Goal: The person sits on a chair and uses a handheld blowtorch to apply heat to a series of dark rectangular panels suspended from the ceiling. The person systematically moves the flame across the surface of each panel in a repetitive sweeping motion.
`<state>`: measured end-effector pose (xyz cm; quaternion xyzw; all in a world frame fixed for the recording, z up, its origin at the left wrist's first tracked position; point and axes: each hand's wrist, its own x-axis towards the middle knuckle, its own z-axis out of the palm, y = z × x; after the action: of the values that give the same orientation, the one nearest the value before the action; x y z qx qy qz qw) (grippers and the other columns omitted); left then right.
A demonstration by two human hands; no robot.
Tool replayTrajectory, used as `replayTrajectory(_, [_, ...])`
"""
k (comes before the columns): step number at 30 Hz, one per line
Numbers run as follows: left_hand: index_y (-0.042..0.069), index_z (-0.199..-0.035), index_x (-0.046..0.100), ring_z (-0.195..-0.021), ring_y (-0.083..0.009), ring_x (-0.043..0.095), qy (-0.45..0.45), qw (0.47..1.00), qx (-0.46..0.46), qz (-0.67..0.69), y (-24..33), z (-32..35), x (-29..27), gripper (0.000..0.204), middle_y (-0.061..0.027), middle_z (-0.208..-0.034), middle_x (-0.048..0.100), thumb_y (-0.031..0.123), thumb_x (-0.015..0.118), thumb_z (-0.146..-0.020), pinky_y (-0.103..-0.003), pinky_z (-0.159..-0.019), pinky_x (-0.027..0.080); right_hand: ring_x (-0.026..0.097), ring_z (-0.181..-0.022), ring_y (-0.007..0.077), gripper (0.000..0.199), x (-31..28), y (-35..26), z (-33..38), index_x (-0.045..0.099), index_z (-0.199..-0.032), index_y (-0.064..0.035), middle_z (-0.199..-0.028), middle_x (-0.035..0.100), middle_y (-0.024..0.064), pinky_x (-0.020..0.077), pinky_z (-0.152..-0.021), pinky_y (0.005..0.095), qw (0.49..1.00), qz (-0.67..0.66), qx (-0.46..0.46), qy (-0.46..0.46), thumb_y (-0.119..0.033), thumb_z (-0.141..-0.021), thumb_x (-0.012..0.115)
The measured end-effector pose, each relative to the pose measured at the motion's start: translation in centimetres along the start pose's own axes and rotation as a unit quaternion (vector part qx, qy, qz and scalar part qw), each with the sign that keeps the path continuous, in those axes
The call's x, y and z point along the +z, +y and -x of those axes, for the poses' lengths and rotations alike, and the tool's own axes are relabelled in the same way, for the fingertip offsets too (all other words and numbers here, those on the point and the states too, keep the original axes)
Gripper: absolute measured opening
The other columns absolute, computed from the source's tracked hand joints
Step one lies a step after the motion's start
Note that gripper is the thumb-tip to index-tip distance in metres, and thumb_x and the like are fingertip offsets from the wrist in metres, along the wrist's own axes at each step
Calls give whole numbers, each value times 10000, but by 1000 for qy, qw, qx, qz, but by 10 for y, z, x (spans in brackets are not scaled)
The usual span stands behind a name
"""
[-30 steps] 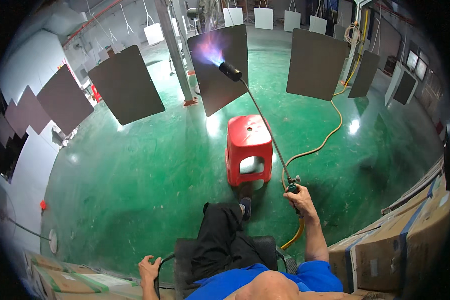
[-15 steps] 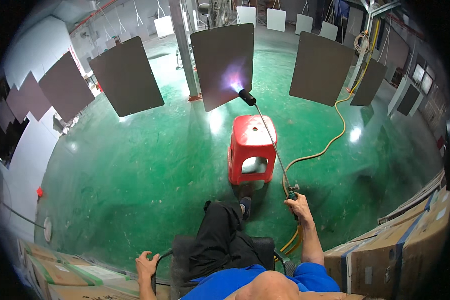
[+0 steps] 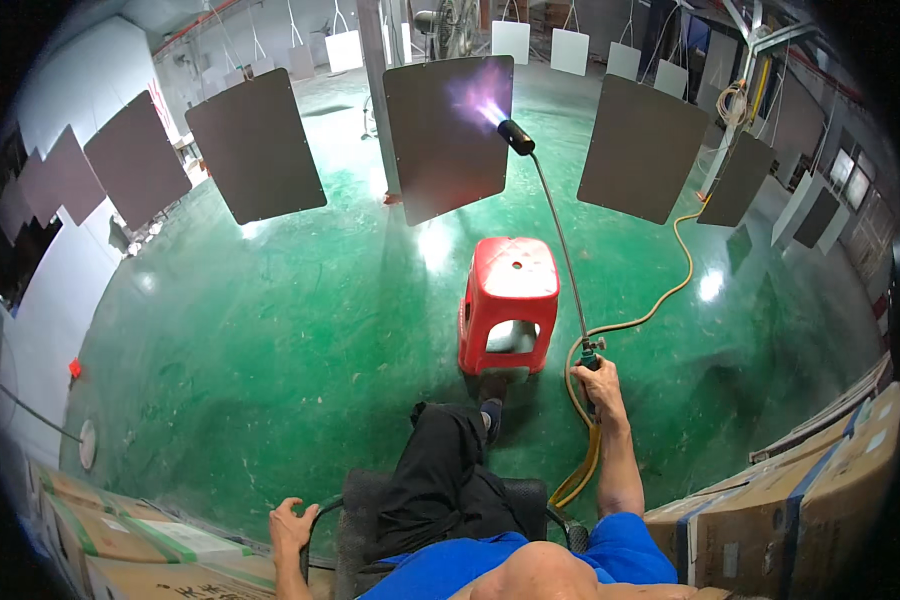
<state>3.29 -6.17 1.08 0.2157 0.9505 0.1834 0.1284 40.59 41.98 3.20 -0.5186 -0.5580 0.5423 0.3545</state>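
Note:
My right hand (image 3: 599, 386) is closed around the green handle of a gas torch (image 3: 558, 215), held out in front of me. Its long thin metal tube ends in a black burner head, and a purple-blue flame (image 3: 485, 104) plays on the upper right of a hanging dark grey panel (image 3: 440, 150). A yellow hose (image 3: 658, 302) trails from the torch. At the black chair's armrest (image 3: 323, 508), my left hand (image 3: 292, 524) lies with its fingers loosely apart, holding nothing. I sit with one foot by a red plastic stool (image 3: 517, 275).
More dark panels hang left (image 3: 254, 150) and right (image 3: 641, 150), with small white panels behind. A metal post (image 3: 377, 90) stands beside the flamed panel. Cardboard boxes flank me at left (image 3: 120, 535) and right (image 3: 750, 535). The hose crosses the green floor (image 3: 270, 350).
My right hand has risen slightly, and the torch head with its flame has moved up and to the right across the panel. The left hand stays at the armrest.

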Motion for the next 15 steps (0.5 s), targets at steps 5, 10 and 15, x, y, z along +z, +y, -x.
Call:
replayTrajectory(5, [-8, -1020, 695, -744, -325, 669, -6, 1000, -4, 0, 0, 2, -2, 514, -215, -777, 679, 385, 790, -704, -415, -711, 521, 453, -455, 57, 142, 16, -17, 6, 610, -852, -52, -592, 521, -33, 352, -417, 233, 1000, -3, -23, -18, -93, -760, 709])
replayTrajectory(10, [-18, -1029, 690, -731, -311, 666, -12, 1000, -12, 8, 2, 0, -3, 511, -209, -766, 672, 367, 794, -709, -416, -692, 518, 448, -454, 56, 160, 21, -11, 10, 594, -862, -51, -590, 515, -38, 353, -418, 233, 997, -4, -45, -59, -90, -763, 715])
replayTrajectory(15, [-21, -1025, 688, -683, -294, 638, -10, 1000, -5, 11, 1, 0, -2, 508, -191, -734, 652, 363, 796, -710, -417, -658, 502, 449, -475, 56, 169, 29, -14, 23, 587, -865, -59, -613, 509, -39, 357, -432, 239, 995, 63, -45, -57, -105, -766, 716])
